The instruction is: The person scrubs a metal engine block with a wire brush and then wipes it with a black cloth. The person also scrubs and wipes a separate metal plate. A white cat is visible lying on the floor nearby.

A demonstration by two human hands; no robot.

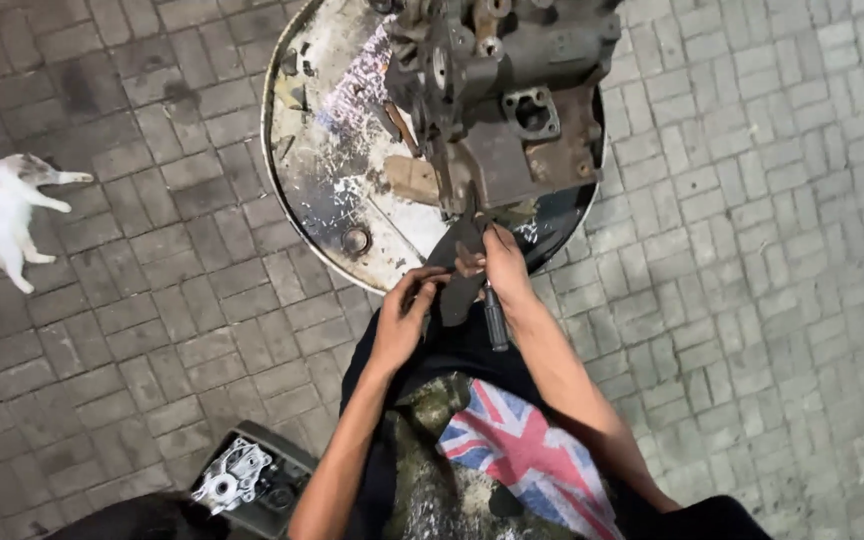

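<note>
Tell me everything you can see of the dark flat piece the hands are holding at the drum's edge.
The dark flat piece looks thin and matte black, perhaps rubber or gasket sheet, irregular in outline. It hangs over the near rim of the round metal drum top, just below the rusty engine part. The left hand grips its lower end; the right hand pinches its upper part while also holding a dark-handled tool pointing down.

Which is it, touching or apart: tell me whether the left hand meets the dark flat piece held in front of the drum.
Touching. The head view shows the left hand with its fingers curled onto the edge of the dark flat piece, no gap between them.
</note>
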